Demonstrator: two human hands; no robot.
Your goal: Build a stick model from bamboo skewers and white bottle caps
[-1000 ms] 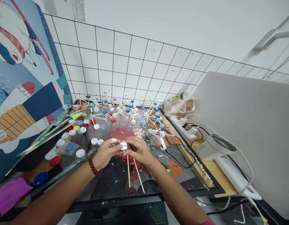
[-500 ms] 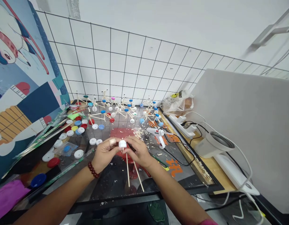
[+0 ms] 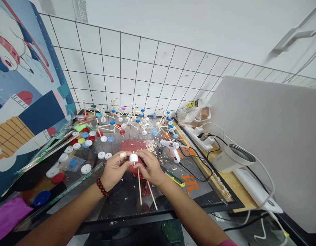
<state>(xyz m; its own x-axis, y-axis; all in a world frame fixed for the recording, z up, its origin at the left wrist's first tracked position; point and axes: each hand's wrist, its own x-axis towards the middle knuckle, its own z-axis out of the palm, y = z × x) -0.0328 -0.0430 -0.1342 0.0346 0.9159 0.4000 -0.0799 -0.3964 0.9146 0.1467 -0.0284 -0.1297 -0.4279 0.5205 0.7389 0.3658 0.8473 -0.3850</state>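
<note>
My left hand (image 3: 116,169), a bandage on one finger, pinches the left side of a white bottle cap (image 3: 133,158). Fingers of my right hand (image 3: 150,167) close on the cap's other side. A short end of thin wooden stick pokes out above and below the cap. Two longer wooden sticks (image 3: 140,189) slant down from beneath my right hand; whether it grips them or they lie on the table is hidden. Beyond my right wrist lies a yellow-and-green cutter (image 3: 176,179), and past it a white glue gun (image 3: 173,149).
Loose bottle caps (image 3: 86,168) in several colours spread over the left of the dark table (image 3: 109,205). Stick-and-cap models (image 3: 137,120) line the back by the wire grid. Wood shavings (image 3: 153,147) lie mid-table. A power strip (image 3: 199,138) and cables run along the right.
Both hands keep their hold on the cap, which has tilted slightly, and the stick end above it shows a little more. Otherwise almost nothing has moved.
</note>
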